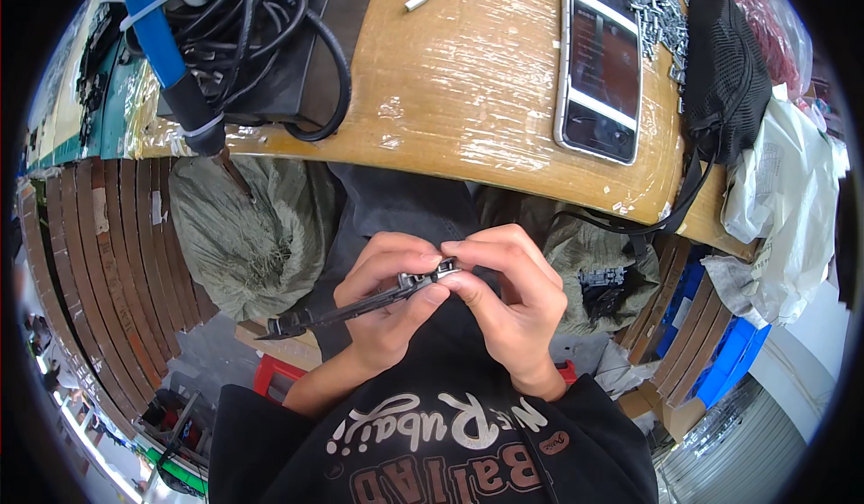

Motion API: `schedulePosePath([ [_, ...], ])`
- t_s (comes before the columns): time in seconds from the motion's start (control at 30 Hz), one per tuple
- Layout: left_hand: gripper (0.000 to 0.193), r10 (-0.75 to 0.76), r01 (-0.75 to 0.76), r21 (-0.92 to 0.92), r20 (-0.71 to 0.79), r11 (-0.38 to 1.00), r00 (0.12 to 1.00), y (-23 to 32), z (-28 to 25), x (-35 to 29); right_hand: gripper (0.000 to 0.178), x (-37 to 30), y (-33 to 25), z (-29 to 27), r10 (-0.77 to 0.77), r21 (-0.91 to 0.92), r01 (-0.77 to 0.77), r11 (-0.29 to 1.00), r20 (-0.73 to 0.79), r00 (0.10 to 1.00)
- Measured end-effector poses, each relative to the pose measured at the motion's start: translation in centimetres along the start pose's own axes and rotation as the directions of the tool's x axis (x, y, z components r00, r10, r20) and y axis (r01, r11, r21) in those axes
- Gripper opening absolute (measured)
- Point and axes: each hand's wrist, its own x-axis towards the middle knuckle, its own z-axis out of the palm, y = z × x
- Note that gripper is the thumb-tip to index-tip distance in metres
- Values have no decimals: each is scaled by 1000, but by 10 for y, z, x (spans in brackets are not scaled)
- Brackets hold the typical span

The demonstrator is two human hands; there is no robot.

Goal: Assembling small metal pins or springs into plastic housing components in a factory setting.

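Between my two hands, above my lap, is a long thin black plastic part point(360, 307) with a small clip-like end. My left hand point(382, 301) is closed around its middle, thumb and fingers pinching near the right end. My right hand point(508, 301) pinches that same end, where a small dark fitting point(445, 268) shows between the fingertips. The part's far end sticks out to the left, past my left hand, and tilts downward. My fingers hide some of the middle of the part.
A film-covered wooden table point(450, 81) lies ahead, bearing a phone point(601, 72), a heap of small metal pieces point(652, 4) and a dark box point(310, 63) with coiled cables. A blue-handled tool point(157, 36) hangs at left. Woven sacks point(256, 234) stand below; a black mesh bag point(727, 72) hangs right.
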Motion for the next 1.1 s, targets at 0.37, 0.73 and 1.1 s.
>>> schedulePosePath([
  [0.37,24,51,-49,-59,35,997,998,4,-4,2,21,-2,-2,4,-65,-21,64,998,-40,997],
  [0.73,23,23,-51,149,186,988,982,13,-10,9,13,12,-19,-20,104,-153,-66,986,255,961],
  [1.1,23,-12,-25,129,275,991,961,12,-19,13,15,11,-15,-12,24,-206,25,978,237,971],
])
